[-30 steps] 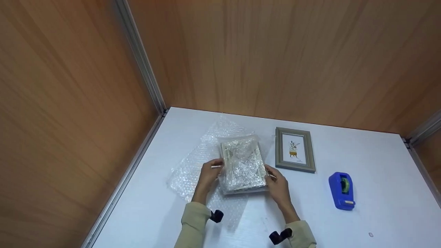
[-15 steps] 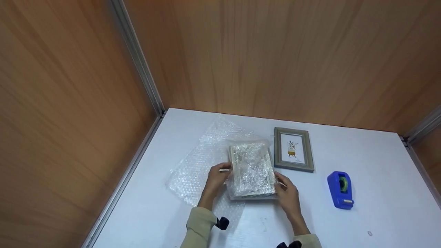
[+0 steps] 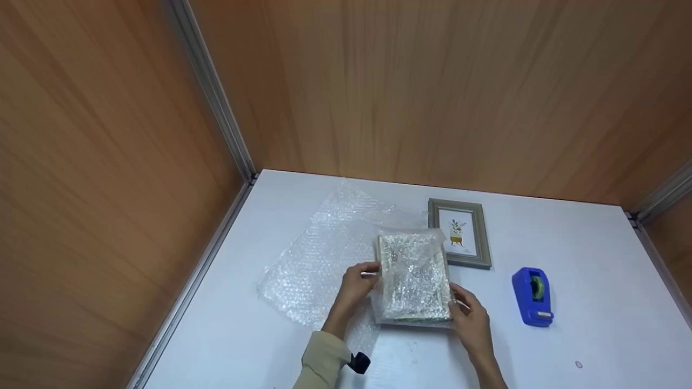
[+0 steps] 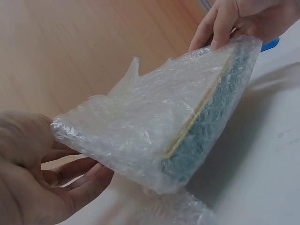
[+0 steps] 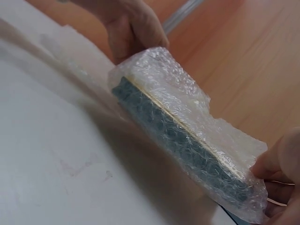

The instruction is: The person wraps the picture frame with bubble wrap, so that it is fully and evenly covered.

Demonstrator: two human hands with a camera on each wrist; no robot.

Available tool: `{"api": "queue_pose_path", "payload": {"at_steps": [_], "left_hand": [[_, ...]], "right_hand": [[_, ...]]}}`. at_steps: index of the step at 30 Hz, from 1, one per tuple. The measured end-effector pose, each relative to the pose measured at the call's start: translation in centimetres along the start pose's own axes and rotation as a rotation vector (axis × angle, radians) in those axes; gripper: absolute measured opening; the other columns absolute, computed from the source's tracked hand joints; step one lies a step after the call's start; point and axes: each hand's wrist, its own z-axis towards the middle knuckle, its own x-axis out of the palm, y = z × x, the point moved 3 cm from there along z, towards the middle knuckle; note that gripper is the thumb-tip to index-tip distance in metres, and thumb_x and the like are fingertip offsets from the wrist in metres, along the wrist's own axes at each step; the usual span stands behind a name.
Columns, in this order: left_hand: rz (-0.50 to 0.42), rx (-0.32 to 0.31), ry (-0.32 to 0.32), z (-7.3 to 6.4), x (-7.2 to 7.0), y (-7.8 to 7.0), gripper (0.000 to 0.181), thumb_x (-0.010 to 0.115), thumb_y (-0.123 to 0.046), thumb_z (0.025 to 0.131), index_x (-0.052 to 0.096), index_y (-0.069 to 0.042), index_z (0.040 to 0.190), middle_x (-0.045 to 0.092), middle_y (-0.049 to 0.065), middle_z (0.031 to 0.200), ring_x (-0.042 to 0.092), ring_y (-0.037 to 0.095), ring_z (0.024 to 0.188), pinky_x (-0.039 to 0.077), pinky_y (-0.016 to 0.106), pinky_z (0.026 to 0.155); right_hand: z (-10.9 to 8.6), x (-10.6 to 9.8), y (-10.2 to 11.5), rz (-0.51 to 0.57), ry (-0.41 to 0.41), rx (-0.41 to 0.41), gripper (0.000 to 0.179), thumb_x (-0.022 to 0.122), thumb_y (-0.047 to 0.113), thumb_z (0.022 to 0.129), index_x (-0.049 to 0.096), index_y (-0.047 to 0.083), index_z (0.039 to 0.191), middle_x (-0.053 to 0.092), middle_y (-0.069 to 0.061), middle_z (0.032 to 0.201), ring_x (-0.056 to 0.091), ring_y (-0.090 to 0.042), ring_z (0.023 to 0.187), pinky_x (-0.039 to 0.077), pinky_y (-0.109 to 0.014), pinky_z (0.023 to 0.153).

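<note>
A picture frame wrapped in bubble wrap (image 3: 413, 275) is held up off the table between both hands. My left hand (image 3: 357, 286) grips its left edge, with several fingers tucked under it in the left wrist view. On the opposite edge my right hand (image 3: 470, 319) pinches the wrapped frame between thumb and fingers. Through the clear wrap, a greenish side and a thin gold strip (image 5: 183, 126) show in the right wrist view. A loose sheet of bubble wrap (image 3: 319, 254) lies flat behind and left of it.
A grey-brown picture frame (image 3: 486, 243) with a plant print lies at the back, partly overlapped by the wrapped one. A blue tape dispenser (image 3: 532, 297) stands to the right. Wooden panels (image 3: 432, 97) wall the back and sides of the white table (image 3: 216, 324).
Both hands have carried the wrapped frame to the right and nearer the front, off the loose bubble wrap. The sheet, the grey-brown frame and the dispenser stay put.
</note>
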Motion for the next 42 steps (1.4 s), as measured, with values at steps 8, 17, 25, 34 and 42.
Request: {"api": "queue_pose_path", "payload": {"at_steps": [8, 17, 25, 34, 42], "left_hand": [[-0.035, 0.059, 0.029, -1.0, 1.4, -0.5, 0.034, 0.059, 0.0, 0.079, 0.063, -0.002, 0.113, 0.063, 0.008, 0.106, 0.061, 0.014, 0.087, 0.052, 0.024, 0.066], [-0.046, 0.074, 0.073, -2.1, 3.0, -0.9, 0.032, 0.059, -0.003, 0.083, 0.063, -0.003, 0.114, 0.061, 0.008, 0.107, 0.06, 0.013, 0.086, 0.052, 0.025, 0.068], [-0.018, 0.042, 0.114, -2.8, 4.7, -1.0, 0.03, 0.06, -0.009, 0.085, 0.063, -0.007, 0.115, 0.058, 0.004, 0.104, 0.059, 0.012, 0.083, 0.051, 0.025, 0.066], [-0.029, 0.043, 0.152, -3.7, 7.0, -0.8, 0.032, 0.06, -0.008, 0.083, 0.063, -0.006, 0.115, 0.059, 0.004, 0.107, 0.06, 0.012, 0.084, 0.052, 0.026, 0.066], [-0.044, 0.068, 0.163, -4.3, 8.6, -1.0, 0.034, 0.058, -0.004, 0.081, 0.063, -0.003, 0.114, 0.059, 0.004, 0.104, 0.061, 0.01, 0.081, 0.051, 0.024, 0.065]], "right_hand": [[-0.9, -1.4, -0.5, -0.023, -0.017, 0.078, 0.041, 0.051, 0.005, 0.092, 0.045, 0.009, 0.133, 0.047, -0.01, 0.132, 0.043, -0.024, 0.122, 0.038, -0.037, 0.101], [-2.0, -2.9, -1.2, -0.044, -0.016, 0.152, 0.042, 0.05, 0.005, 0.092, 0.043, 0.008, 0.133, 0.045, -0.013, 0.135, 0.042, -0.027, 0.124, 0.039, -0.04, 0.101], [-3.0, -4.4, -2.4, -0.04, -0.034, 0.226, 0.044, 0.051, 0.004, 0.09, 0.043, 0.007, 0.134, 0.046, -0.015, 0.135, 0.044, -0.025, 0.123, 0.043, -0.034, 0.096], [-4.0, -6.2, -3.5, -0.062, -0.046, 0.285, 0.046, 0.048, 0.0, 0.089, 0.04, 0.003, 0.134, 0.043, -0.018, 0.137, 0.041, -0.029, 0.125, 0.038, -0.041, 0.101], [-4.6, -7.7, -4.1, -0.102, -0.05, 0.272, 0.046, 0.045, -0.001, 0.089, 0.039, 0.002, 0.135, 0.042, -0.017, 0.137, 0.041, -0.028, 0.125, 0.043, -0.02, 0.093]]}}
